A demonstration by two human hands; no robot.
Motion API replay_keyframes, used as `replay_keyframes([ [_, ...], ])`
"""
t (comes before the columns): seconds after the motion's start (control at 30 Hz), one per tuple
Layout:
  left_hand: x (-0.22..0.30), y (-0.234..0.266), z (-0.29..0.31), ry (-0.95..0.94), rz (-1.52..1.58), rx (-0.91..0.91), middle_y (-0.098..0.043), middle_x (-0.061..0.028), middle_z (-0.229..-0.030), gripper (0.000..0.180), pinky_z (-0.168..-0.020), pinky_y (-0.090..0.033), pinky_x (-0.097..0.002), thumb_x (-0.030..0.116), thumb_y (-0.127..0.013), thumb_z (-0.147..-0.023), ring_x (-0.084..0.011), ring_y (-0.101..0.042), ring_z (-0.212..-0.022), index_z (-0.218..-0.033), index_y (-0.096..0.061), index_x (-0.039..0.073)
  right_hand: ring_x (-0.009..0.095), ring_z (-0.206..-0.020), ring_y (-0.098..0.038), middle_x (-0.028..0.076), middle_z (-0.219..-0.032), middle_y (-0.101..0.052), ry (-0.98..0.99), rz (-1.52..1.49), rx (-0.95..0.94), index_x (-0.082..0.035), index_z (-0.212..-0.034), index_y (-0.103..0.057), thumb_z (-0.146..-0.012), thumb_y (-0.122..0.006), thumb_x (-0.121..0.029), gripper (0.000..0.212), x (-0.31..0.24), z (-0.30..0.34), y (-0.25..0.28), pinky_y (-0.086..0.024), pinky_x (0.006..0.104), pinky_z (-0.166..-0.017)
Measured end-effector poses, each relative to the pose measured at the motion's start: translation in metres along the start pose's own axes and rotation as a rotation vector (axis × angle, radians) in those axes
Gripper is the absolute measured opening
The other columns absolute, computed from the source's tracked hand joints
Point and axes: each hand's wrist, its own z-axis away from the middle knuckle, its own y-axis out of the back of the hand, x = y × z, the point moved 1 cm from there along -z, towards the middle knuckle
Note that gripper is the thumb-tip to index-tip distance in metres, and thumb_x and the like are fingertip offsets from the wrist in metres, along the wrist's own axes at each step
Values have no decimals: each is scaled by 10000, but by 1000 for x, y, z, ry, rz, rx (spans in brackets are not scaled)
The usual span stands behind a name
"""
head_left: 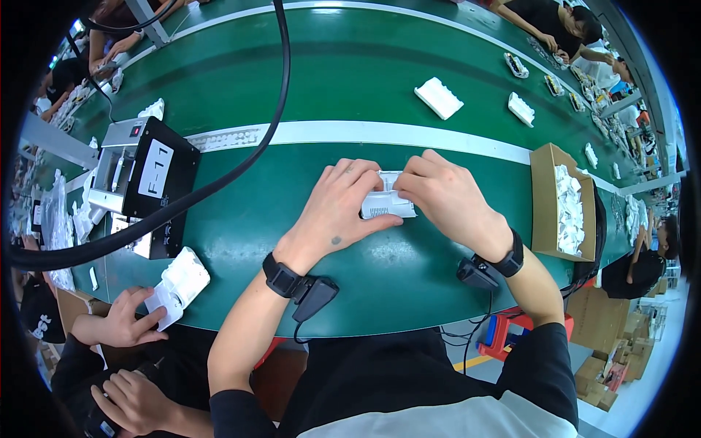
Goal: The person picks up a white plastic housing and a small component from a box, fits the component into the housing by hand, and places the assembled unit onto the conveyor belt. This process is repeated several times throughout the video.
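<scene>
Between my hands, just above the green bench, is a white plastic housing [388,206] with a row of vent slots on its near side. My left hand [339,201] grips its left end, with the thumb along the near edge and the fingers over the far side. From the right, my right hand [447,191] pinches at the housing's upper right part with thumb and fingertips. Whether a small piece sits in that pinch is hidden by the fingers. Both wrists wear black straps with small black devices attached.
At right stands a cardboard box [543,208] of small white parts. A black machine [171,164] stands at left, a thick black cable [241,169] arching in front. White housings [439,98] lie on the far belt. At lower left, a co-worker's hand [125,319] holds another white housing [184,279].
</scene>
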Motion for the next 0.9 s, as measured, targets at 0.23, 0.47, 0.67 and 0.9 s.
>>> replay_keyframes([
  [0.23, -4, -2, 3, 3, 9, 2, -638, -84, -1179, 472, -897, -455, -421, 408, -898, -784, -308, -579, -1089, -1001, -652, 69, 261, -847, -563, 56, -895, -616, -6, -109, 45, -71, -950, -728, -870, -773, -64, 92, 1, 2, -11, -514, 382, -739],
  [0.47, -7, 1, -3, -1, -1, -15, -621, -84, -1152, 476, -891, -452, -416, 395, -890, -794, -306, -567, -1062, -1016, -625, 67, 320, -822, -539, 102, -868, -606, -1, -274, -34, -30, -894, -675, -839, -768, -30, 109, 14, -7, -9, -462, 426, -729],
  [0.67, 0, -3, -1, -30, 75, 3, -606, -100, -1154, 458, -899, -461, -424, 363, -882, -810, -322, -556, -1028, -1022, -618, 55, 336, -873, -588, 118, -867, -619, -16, -282, -133, -31, -881, -620, -855, -751, -45, 135, 4, -15, -9, -491, 461, -771],
  [0.9, 32, 35, 4, 7, -250, 26, -618, -124, -1393, 488, -1062, -447, -493, 354, -854, -843, -367, -564, -1299, -1213, -683, 87, 338, -986, -629, 119, -968, -633, 26, 76, -3, -59, -942, -673, -900, -707, -83, 59, 30, -21, -23, -545, 467, -831],
])
